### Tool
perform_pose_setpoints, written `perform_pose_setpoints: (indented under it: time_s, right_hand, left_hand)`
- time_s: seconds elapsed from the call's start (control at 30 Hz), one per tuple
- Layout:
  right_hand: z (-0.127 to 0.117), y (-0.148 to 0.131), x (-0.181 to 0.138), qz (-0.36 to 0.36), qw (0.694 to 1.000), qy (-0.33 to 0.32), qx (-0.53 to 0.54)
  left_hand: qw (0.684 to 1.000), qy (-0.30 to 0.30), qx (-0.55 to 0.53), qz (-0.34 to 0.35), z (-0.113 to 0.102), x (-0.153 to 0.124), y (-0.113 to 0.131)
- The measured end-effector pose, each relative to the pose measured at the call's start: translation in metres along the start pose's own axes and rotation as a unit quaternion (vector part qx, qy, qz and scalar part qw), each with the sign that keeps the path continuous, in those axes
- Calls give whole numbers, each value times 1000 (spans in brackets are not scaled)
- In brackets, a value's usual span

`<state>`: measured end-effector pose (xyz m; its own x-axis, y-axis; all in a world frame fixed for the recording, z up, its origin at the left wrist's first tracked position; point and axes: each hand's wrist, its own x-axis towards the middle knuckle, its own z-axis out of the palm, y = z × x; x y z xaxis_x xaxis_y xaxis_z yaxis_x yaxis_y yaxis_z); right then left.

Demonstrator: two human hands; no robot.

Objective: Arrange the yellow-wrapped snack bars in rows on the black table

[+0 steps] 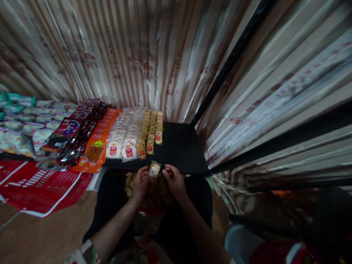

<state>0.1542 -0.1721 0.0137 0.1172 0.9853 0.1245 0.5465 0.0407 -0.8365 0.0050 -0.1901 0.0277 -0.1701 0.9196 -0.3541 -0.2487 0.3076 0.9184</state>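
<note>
My left hand pinches a small clear-wrapped yellow snack packet by its left side, just in front of the black table's front edge. My right hand is close to the packet's right side, its fingers curved and thumb apart, with nothing visible in it. Beneath my hands, between my knees, lies a dark heap of similar gold-wrapped packets, partly hidden by my left hand. On the table, rows of yellow snack packets stand beside rows of round white crackers in clear wrappers.
Left of the crackers lie orange snack bags, dark red and black packets and white and green bags. The black tabletop ends by a dark pole and striped curtains. A red bag hangs at the left.
</note>
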Motion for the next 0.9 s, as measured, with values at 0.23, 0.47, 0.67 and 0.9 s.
perform_pose_setpoints:
  time_s: [0.23, 0.47, 0.67, 0.9]
  right_hand:
    - [-7, -6, -3, -178, 979, -62, -83]
    - [-14, -6, 11, -161, 983, -59, -60]
    - [-9, -7, 27, -19, 990, -100, 93]
    - [3, 0, 58, 26, 997, -64, 43]
  left_hand:
    - [999, 6, 2, -47, 6, 3, 13]
    - [987, -102, -91, -80, 9, 8, 33]
    - [985, -88, -122, -84, 20, 15, 43]
    - [995, -42, -75, -57, 41, 35, 34]
